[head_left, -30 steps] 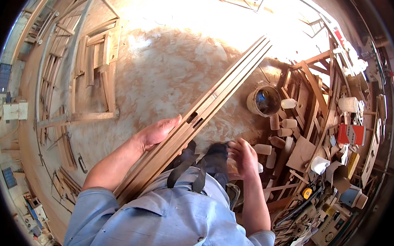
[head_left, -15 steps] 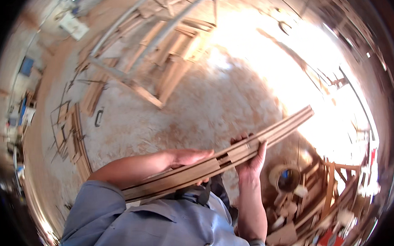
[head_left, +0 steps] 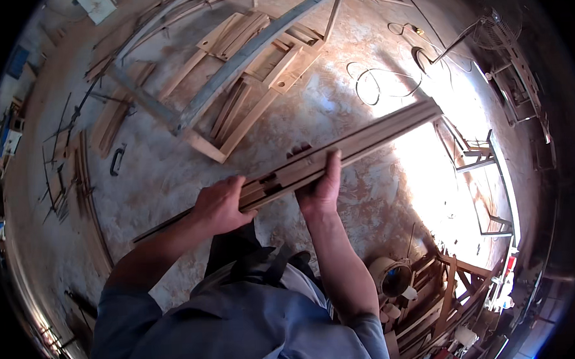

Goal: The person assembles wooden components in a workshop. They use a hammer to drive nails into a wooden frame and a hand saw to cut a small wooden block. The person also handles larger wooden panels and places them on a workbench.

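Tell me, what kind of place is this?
Probably a woodworking shop. Both hands, left hand and right hand, carry a bundle of long wooden strips; wooden frames lie on the dusty floor, and offcuts are piled nearby.

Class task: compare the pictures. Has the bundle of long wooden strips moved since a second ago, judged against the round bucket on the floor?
Yes. The bundle of wooden strips, held by the left hand and right hand, has swung away from the bucket, which it nearly reached before.
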The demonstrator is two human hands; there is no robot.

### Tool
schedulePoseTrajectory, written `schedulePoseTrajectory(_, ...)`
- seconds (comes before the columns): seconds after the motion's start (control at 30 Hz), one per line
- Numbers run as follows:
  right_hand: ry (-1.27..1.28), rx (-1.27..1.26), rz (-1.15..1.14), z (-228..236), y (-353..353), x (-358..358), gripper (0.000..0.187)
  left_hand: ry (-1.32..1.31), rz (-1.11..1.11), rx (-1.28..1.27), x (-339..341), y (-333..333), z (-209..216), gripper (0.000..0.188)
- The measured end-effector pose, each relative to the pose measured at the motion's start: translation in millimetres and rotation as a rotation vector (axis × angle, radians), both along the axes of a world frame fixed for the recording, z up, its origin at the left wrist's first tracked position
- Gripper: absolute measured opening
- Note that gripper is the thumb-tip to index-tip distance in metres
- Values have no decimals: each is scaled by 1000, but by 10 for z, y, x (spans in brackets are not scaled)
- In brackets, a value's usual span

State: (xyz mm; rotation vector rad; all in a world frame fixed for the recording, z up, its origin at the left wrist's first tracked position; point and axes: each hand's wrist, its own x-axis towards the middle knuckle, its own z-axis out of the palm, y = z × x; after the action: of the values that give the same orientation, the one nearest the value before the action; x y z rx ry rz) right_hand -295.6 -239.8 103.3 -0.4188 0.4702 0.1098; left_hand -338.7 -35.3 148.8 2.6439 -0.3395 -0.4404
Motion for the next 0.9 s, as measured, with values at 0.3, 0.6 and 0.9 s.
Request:
schedulePoseTrajectory(0.3, 209, -239, 200, -559, 884, 1227, 52, -208, 112, 47, 1738, 1807, -592, 60)
schedulePoseTrajectory(0.6, 105, -565, 653, -1364, 417, 478, 47, -147, 144, 69, 2733, 3037, -1521, 61)
schedulePoseTrajectory(0.9, 225, -753, 767, -1731, -29, 97, 49, -135, 53, 36, 2811, 3006, -1430, 60)
